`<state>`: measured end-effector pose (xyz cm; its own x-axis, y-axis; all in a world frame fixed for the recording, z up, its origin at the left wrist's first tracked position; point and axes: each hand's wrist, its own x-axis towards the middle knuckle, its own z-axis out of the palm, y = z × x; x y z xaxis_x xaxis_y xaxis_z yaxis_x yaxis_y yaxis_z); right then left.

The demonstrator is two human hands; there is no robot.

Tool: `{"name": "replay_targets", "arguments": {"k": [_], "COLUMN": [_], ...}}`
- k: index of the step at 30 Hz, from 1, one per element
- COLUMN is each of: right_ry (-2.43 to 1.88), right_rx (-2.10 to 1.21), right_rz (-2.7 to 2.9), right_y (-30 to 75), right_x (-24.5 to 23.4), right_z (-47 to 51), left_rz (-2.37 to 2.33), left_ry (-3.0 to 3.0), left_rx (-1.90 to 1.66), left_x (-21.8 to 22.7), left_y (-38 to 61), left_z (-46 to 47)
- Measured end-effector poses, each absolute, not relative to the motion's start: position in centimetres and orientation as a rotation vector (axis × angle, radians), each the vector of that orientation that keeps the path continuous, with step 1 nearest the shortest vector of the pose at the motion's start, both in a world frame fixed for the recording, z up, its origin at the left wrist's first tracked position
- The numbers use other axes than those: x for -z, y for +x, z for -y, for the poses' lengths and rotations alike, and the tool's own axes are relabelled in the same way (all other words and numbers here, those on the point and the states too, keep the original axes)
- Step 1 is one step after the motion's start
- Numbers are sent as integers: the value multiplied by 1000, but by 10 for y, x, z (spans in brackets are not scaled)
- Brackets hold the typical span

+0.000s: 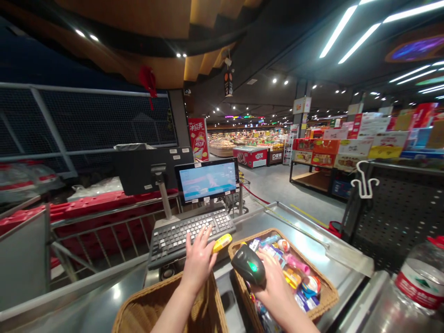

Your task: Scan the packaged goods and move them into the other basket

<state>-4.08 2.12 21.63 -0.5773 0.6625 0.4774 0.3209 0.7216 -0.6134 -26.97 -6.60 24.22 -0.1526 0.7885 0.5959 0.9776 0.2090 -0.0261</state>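
My left hand [199, 259] reaches over the black keyboard [190, 233], fingers stretched across its keys. A small yellow packet [222, 243] sticks out at the thumb side of this hand, seemingly pinched there; its kind is not readable. In my right hand [274, 277] is a black barcode scanner [249, 265] with a green light on top, fingers wrapped round its grip. The scanner is above a wicker basket [326, 298] full of small coloured packets and tubes. Left of it, a second wicker basket [132, 307] lies partly hidden under my left forearm.
Behind the keyboard stands a lit monitor [210, 179], with a dark screen back [152, 171] beside it. The metal counter [298, 226] runs away to the right. At the right edge are a large clear bottle [421, 282] and a black perforated panel [405, 203] with white hooks.
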Motion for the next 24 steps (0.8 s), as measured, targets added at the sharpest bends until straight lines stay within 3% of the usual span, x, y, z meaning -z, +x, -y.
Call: {"name": "replay_targets", "arguments": {"k": [14,24], "right_ry": [-647,-545], "right_rx": [-688,-831], "right_rz": [2306,2422], "right_y": [-52,-69], "right_x": [-232,-221], "right_z": [6,28], "left_rz": [2018,2118], "left_ry": [-1616,-1675], "left_rx": [499,408], "left_x": [-236,-206], "left_y": [-289,-303], "left_z": [109,172]}}
